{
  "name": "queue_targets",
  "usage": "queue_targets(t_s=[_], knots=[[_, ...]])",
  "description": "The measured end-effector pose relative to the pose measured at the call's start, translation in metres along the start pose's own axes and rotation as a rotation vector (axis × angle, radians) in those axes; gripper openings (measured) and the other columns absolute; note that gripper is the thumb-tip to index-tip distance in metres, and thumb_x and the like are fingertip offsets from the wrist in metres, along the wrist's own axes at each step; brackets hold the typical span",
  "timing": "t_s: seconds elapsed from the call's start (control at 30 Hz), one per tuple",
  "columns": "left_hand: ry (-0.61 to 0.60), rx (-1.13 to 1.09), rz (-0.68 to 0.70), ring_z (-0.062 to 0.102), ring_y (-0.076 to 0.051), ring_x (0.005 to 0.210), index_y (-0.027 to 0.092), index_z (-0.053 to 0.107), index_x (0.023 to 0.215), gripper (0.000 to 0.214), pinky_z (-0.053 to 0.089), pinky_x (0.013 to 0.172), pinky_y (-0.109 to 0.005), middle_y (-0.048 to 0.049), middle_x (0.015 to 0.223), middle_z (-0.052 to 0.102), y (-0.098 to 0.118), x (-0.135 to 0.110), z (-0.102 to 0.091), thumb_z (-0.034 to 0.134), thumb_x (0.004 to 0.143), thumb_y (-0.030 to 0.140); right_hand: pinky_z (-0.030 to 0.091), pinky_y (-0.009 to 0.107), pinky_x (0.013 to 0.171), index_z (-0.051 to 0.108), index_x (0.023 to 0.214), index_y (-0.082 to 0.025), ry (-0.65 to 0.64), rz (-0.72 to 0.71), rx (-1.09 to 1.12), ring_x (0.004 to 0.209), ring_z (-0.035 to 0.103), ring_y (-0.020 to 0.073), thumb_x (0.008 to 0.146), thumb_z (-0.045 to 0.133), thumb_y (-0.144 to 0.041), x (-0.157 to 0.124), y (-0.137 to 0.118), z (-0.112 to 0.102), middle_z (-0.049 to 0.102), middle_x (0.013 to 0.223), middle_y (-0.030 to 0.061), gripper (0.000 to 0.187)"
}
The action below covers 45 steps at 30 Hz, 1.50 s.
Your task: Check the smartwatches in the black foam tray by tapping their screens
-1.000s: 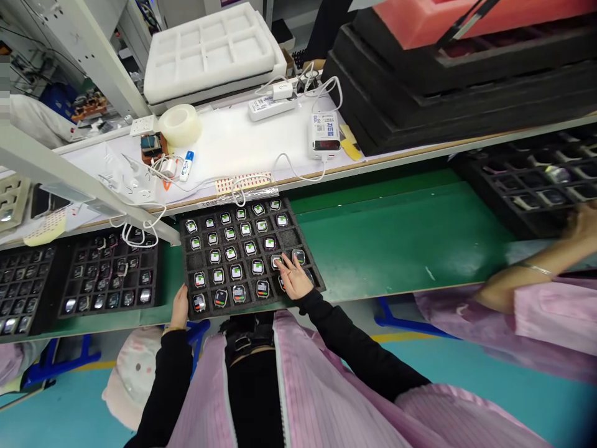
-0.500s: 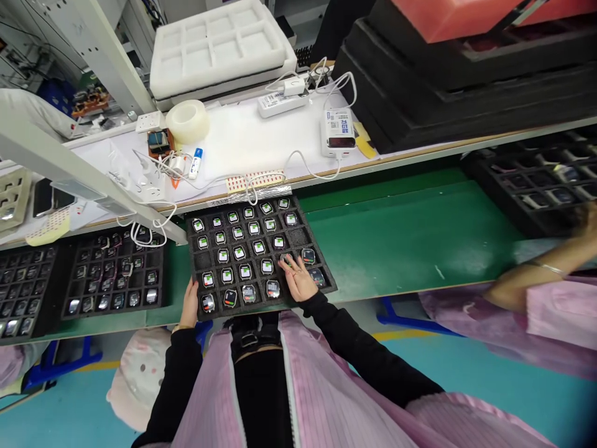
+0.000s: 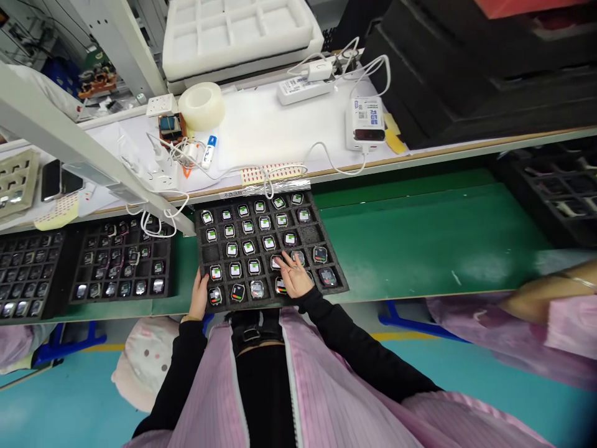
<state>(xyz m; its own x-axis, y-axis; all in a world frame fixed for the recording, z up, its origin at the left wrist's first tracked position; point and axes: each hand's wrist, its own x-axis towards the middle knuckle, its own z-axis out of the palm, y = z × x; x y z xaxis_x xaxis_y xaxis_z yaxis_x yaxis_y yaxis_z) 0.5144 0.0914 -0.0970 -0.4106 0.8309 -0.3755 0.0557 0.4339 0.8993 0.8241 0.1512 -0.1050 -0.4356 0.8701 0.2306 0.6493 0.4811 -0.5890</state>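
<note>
A black foam tray of square smartwatches lies in front of me on the green bench. Most of their lit screens show white and green blocks; the lower ones look darker, some with red and green. My left hand grips the tray's near left side, its fingers partly hidden. Over the lower right compartments, my right hand has its fingers apart, the fingertips on or just above a smartwatch in the second row from the front. Part of the watches beneath that palm is covered.
More watch trays stand left and right. A shelf above holds a tape roll, a glue stick, a white charger box, cables and white foam trays. At right is a co-worker's arm. A post rises left.
My right hand's fingertips have shifted left across the tray to a neighbouring watch. My left hand stays at the tray's side. The camera view has shifted slightly; the co-worker's arm has moved.
</note>
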Motion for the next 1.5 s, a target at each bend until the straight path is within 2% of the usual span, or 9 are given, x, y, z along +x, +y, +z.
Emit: queue_targets(t_s=[0.1,0.23,0.5,0.77,0.97,1.1,1.3,1.5], knots=[[0.012,-0.015,-0.024,0.038,-0.022,0.137,0.026,0.042,0.141,0.055,0.029,0.116,-0.036,-0.0018,0.148,0.042,0.0,-0.001,-0.001,0.05,0.09,0.042,0.023,0.062,0.114,0.053,0.133,-0.005,0.013,-0.004,0.034,0.136,0.037,0.0293,0.099,0.02,-0.021,0.0,-0.003,0.002,0.062,0.124,0.0124,0.05],[0.015,-0.027,-0.035,0.037,-0.022,0.137,0.025,0.042,0.141,0.055,0.029,0.116,-0.035,-0.0015,0.148,0.042,0.0,-0.002,-0.001,0.051,0.089,0.04,0.024,0.062,0.114,0.053,0.135,-0.008,-0.047,-0.054,0.089,0.136,0.036,0.0281,0.1,0.02,-0.021,0.004,-0.017,0.011,0.062,0.124,0.0108,0.049],[0.009,-0.027,-0.02,0.033,-0.021,0.14,0.024,0.044,0.14,0.054,0.025,0.118,-0.034,-0.0006,0.149,0.041,0.004,-0.005,-0.001,0.05,0.089,0.038,0.024,0.06,0.115,0.057,0.13,-0.004,-0.166,-0.155,0.085,0.139,0.03,0.0286,0.099,0.023,-0.02,0.019,-0.044,0.029,0.061,0.125,0.0144,0.049],[-0.008,-0.008,0.015,0.034,-0.02,0.139,0.025,0.04,0.142,0.056,0.023,0.118,-0.033,-0.0002,0.15,0.039,0.005,-0.006,-0.001,0.051,0.088,0.036,0.025,0.061,0.114,0.057,0.13,-0.005,-0.111,-0.169,0.098,0.137,0.035,0.0279,0.098,0.023,-0.018,0.027,-0.048,0.031,0.061,0.125,0.015,0.048],[-0.006,0.012,0.05,0.031,-0.019,0.14,0.025,0.04,0.142,0.057,0.021,0.119,-0.032,0.0004,0.15,0.038,0.004,-0.004,0.001,0.052,0.086,0.03,0.027,0.059,0.114,0.055,0.132,-0.006,-0.188,-0.261,0.137,0.138,0.033,0.0271,0.098,0.024,-0.017,0.037,-0.071,0.051,0.061,0.125,0.0131,0.047],[-0.001,0.03,0.058,0.029,-0.02,0.142,0.026,0.04,0.141,0.058,0.018,0.12,-0.034,0.0003,0.15,0.038,0.002,-0.003,0.0,0.052,0.085,0.028,0.025,0.059,0.115,0.06,0.127,-0.005,-0.224,-0.276,0.121,0.138,0.033,0.0285,0.098,0.028,-0.016,0.041,-0.084,0.06,0.063,0.122,0.0133,0.044],[0.012,0.043,0.068,0.029,-0.02,0.141,0.023,0.039,0.142,0.057,0.021,0.119,-0.033,-0.0019,0.15,0.038,0.004,-0.005,0.001,0.052,0.086,0.03,0.021,0.06,0.116,0.059,0.127,-0.005,-0.083,-0.24,0.119,0.137,0.035,0.0279,0.098,0.026,-0.015,0.041,-0.085,0.051,0.061,0.125,0.0128,0.045],[0.059,0.061,0.086,0.037,-0.021,0.137,0.023,0.039,0.142,0.061,0.024,0.118,-0.036,-0.0058,0.147,0.042,-0.002,-0.002,0.007,0.057,0.086,0.041,0.023,0.062,0.114,0.054,0.132,-0.008,0.006,-0.163,0.105,0.136,0.036,0.0279,0.098,0.025,-0.016,0.035,-0.073,0.047,0.061,0.125,0.0126,0.046]])
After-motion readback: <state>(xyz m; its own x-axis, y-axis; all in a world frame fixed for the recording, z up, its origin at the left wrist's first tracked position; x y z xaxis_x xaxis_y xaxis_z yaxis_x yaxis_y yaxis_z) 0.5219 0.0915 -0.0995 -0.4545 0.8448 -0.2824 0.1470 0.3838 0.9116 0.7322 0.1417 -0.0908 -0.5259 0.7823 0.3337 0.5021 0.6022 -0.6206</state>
